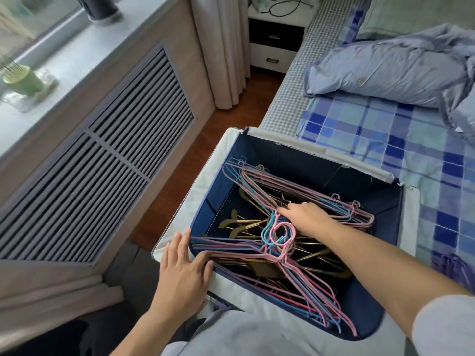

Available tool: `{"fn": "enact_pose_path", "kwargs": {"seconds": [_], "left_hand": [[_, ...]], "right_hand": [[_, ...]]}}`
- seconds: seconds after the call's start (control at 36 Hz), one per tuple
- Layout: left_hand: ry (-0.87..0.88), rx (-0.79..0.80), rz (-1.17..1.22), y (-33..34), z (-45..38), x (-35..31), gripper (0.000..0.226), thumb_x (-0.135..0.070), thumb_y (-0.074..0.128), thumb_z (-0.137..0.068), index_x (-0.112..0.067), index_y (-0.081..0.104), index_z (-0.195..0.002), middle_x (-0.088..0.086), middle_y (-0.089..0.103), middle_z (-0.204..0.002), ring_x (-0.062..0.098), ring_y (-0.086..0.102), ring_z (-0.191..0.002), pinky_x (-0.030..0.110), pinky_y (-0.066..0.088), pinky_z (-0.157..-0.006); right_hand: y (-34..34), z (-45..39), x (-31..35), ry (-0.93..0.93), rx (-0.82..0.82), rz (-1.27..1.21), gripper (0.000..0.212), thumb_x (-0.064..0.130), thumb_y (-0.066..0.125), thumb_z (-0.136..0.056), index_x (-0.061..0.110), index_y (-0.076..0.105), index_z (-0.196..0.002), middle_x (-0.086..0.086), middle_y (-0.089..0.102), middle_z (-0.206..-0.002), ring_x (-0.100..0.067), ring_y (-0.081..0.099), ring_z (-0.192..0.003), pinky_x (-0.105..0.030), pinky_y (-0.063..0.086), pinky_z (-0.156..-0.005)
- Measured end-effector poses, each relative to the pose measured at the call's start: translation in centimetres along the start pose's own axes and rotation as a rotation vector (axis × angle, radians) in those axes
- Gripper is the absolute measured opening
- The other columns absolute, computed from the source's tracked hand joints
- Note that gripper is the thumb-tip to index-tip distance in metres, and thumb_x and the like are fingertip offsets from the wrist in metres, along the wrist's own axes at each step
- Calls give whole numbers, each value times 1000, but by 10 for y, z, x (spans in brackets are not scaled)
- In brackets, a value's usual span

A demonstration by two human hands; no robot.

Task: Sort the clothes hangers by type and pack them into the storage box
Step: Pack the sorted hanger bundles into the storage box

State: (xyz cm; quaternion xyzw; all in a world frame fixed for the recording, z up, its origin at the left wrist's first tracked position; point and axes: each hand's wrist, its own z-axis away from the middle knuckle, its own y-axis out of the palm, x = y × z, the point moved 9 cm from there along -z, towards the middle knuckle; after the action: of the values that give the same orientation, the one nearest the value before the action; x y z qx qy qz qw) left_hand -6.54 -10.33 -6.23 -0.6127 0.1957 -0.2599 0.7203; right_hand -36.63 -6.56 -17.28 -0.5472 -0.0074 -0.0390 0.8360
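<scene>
A dark blue storage box (290, 160) with a pale fabric rim stands open at the bed's edge. Inside, gold hangers (239, 224) lie at the bottom, with two bundles of pink, blue and green wire hangers (290, 276) laid over them, hooks meeting in the middle. My right hand (305, 217) reaches into the box and presses on the far bundle near its hooks, fingers extended. My left hand (183, 263) rests flat on the box's near-left rim, fingertips touching the ends of the near bundle.
The bed with a blue plaid sheet (401, 150) and a crumpled grey-blue duvet (385, 68) lies to the right. More purple hangers (452, 268) lie on the bed. A slatted radiator cover (108, 150), curtain and nightstand (275, 39) bound the narrow wooden floor strip.
</scene>
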Motion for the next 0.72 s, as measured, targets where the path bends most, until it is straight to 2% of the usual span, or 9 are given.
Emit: {"fn": "enact_pose_path", "kwargs": {"seconds": [0.08,0.22,0.36,0.42,0.5,0.56,0.64,0.67,0.72], "left_hand": [[-2,2,10,1,0,0,66,-58,11,-103,-36,72,-115,21,38,-157,47,33,-145,62,35,-113],[16,67,5,5,-1,0,61,-58,15,-101,-37,67,-123,20,28,-163,45,22,-151,57,20,-119],[19,108,-12,-2,-5,1,53,-57,26,-100,-35,70,-117,23,34,-160,47,27,-148,59,26,-117],[36,120,1,-3,-4,2,54,-57,24,-101,-35,71,-116,23,34,-159,48,28,-147,60,24,-117],[43,150,11,4,-2,5,63,-58,14,-99,-35,67,-120,23,27,-162,48,21,-150,58,16,-120],[57,145,31,5,-1,5,64,-57,13,-99,-32,69,-118,25,28,-161,49,23,-148,56,15,-118],[105,180,54,3,1,3,59,-55,14,-102,-31,62,-126,26,15,-165,48,12,-151,58,14,-119],[117,231,49,5,0,2,57,-55,14,-103,-31,56,-133,24,6,-167,46,5,-153,58,10,-121],[162,240,55,5,4,5,55,-57,15,-104,-32,47,-141,23,-3,-167,45,-2,-154,56,6,-122]], "right_hand": [[3,12,0,83,-79,125,66,17,55,-98,26,21,-154,-7,60,-121,-27,65,-102,-38,52,-76],[10,14,-10,256,0,84,81,12,59,-95,29,10,-157,-11,58,-125,-29,58,-113,-39,50,-86],[5,14,-27,384,50,-126,74,13,59,-95,29,21,-156,-9,49,-139,-31,43,-129,-44,43,-104],[-10,32,-28,471,-45,-220,74,4,57,-92,24,25,-156,-8,47,-143,-29,40,-132,-44,41,-108],[-14,68,-20,722,-180,-410,59,6,52,-93,16,35,-149,-9,47,-144,-30,42,-132,-44,41,-109],[11,87,10,825,-93,-570,63,12,50,-92,17,27,-151,-13,48,-143,-32,47,-129,-46,43,-105],[56,97,89,692,298,-791,89,13,49,-94,18,-15,-157,-19,61,-119,-32,60,-100,-37,47,-85],[62,100,100,670,363,-797,91,11,47,-94,20,-20,-155,-18,61,-109,-29,59,-89,-37,47,-79],[59,107,108,713,328,-821,86,7,44,-93,19,-12,-157,-16,58,-107,-27,57,-84,-35,46,-72]]}}
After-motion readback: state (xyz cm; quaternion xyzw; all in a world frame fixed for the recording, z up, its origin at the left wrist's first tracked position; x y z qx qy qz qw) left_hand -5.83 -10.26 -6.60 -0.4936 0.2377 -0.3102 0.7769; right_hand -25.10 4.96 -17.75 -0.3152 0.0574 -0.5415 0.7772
